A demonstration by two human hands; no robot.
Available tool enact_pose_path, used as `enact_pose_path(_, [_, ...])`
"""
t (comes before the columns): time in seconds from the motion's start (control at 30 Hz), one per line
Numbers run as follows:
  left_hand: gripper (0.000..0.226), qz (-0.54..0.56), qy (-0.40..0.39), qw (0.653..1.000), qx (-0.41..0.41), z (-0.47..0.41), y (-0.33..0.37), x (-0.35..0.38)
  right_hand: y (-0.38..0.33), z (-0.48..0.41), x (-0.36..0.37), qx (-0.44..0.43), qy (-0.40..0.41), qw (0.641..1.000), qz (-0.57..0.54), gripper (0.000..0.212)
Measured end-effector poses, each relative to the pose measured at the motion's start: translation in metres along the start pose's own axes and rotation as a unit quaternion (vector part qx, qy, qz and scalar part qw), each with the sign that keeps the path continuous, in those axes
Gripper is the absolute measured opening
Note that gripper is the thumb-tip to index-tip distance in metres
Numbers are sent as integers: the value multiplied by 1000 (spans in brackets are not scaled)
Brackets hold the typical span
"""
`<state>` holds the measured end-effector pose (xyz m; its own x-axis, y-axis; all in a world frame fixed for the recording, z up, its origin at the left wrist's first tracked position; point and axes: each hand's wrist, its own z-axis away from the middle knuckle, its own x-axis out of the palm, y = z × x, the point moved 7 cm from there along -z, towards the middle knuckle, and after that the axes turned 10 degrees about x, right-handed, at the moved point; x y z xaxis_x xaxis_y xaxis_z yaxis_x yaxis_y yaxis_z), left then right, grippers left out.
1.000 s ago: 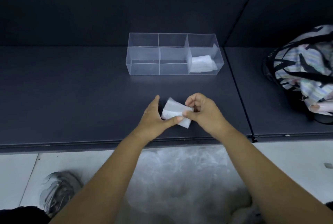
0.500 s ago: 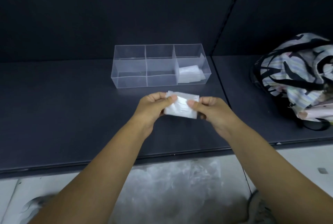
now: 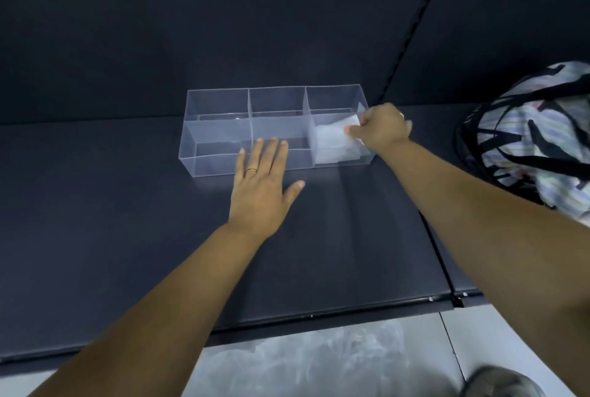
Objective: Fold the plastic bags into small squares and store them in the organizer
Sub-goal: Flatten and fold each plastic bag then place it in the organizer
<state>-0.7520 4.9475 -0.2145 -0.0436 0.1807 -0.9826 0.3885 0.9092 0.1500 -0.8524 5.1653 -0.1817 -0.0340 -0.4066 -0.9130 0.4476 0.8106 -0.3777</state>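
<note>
My right hand (image 3: 378,128) is over the right end of the organizer (image 3: 223,128), pinching a folded bag (image 3: 349,123) by its top corner between my thumb and fingers. The bag is partly down in the right one of the 3 parts of the clear box. There is more white plastic (image 3: 332,149) under it in that same part, but I cannot tell how many bags that is. The other 2 parts look bare.

My left hand (image 3: 260,184) is open and flat, holding nothing. Its fingertips (image 3: 260,144) are up at the front wall of the organizer, but I cannot tell if they touch it.

I think the bag is very light, thin and soft. It is slippery too, and a folded square like this wants to pop open when I let go. So I think it is best to hold it on the folded edge, with all the layers pinched together, and push it flat before letting go. The box looks light as well, so it may slide on the dark surface (image 3: 95,221) if I push hard.

More loose plastic lies on the floor (image 3: 303,364) below.
</note>
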Motion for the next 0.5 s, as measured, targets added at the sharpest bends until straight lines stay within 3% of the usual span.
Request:
enact_pose_path(0.1, [73,-13,-1,1000,7,-1,-1,2,-7,2,3,-26,49,995,82,21])
enact_pose_path(0.2, [75,6,-5,1000,-2,2,0,1,-6,5,2,-18,39,995,95,31])
enact_pose_path(0.37, [77,64,-18,997,-26,56,1,2,0,45,-19,-44,38,997,-42,59])
enact_pose_path(0.43, [81,58,-53,996,-51,99,-6,12,0,95,-24,-110,62,986,-112,50])
enact_pose_path(0.5, [82,36,-79,992,-89,145,-18,20,2,172,-17,-229,74,957,-161,27])
